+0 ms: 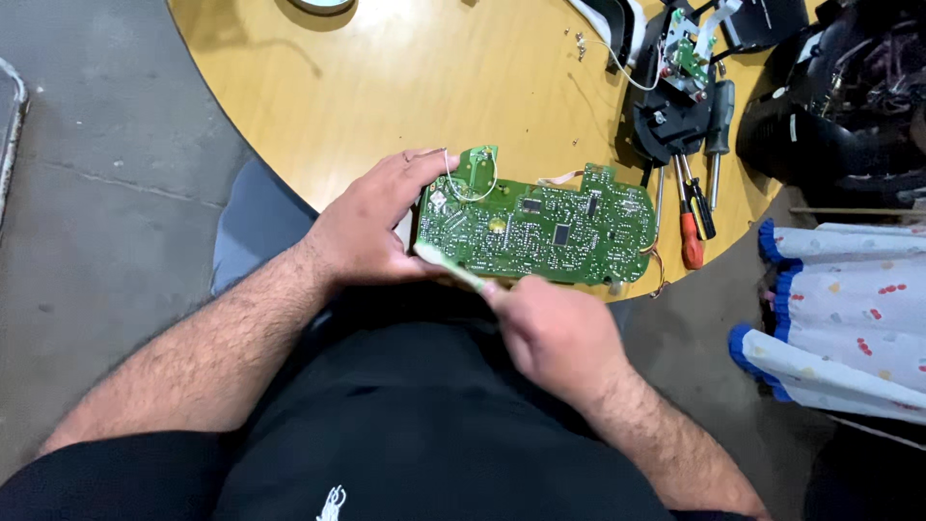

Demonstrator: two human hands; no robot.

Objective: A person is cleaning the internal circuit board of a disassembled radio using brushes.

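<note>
The left hand (371, 227) grips the left end of a green board (540, 230) over the tabletop (405, 87) edge. The right hand (555, 333) is closed on a pale green brush (449, 267); its blurred tip meets the board's near edge. The fingers hide the handle.

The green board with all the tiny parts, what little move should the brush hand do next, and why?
Probably sweep the pale green brush rightward along the circuit board. The right hand has its tip at the board's lower left corner, while the left hand steadies that end.
</note>
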